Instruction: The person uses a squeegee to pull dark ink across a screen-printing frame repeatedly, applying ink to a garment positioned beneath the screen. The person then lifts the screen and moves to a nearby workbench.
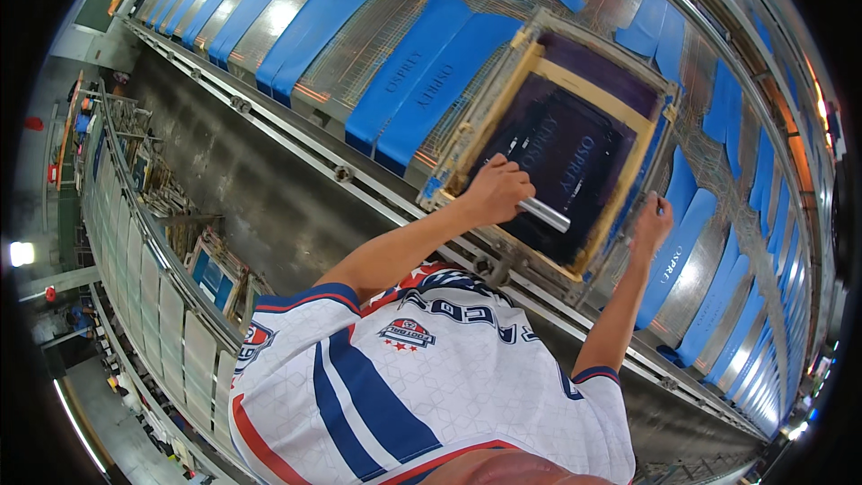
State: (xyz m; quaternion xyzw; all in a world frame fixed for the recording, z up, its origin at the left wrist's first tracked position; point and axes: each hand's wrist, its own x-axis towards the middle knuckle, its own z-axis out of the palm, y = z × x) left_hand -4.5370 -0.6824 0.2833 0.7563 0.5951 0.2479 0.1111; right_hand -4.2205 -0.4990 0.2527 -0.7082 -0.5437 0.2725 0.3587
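Observation:
A screen printing frame [666, 130] lies tilted across the table in front of me, its mesh edged with tan tape and covered with dark ink [584, 139]. Pale lettering shows through the mesh. My left hand [498, 190] is closed round one end of a squeegee [545, 214] with a silver metal handle, over the near part of the screen. The squeegee's lower edge is hard to make out. Just beyond the frame's right side is my right hand [653, 223], fingers curled in, above a blue fabric piece [678, 256]. Whether it holds anything is hidden.
Blue fabric pieces [435, 63] lie in rows along the long metal table, some printed with dark lettering. A metal rail [296, 145] runs along its near edge. Behind on the left, a rack [135, 251] stands beside several stored frames [215, 278].

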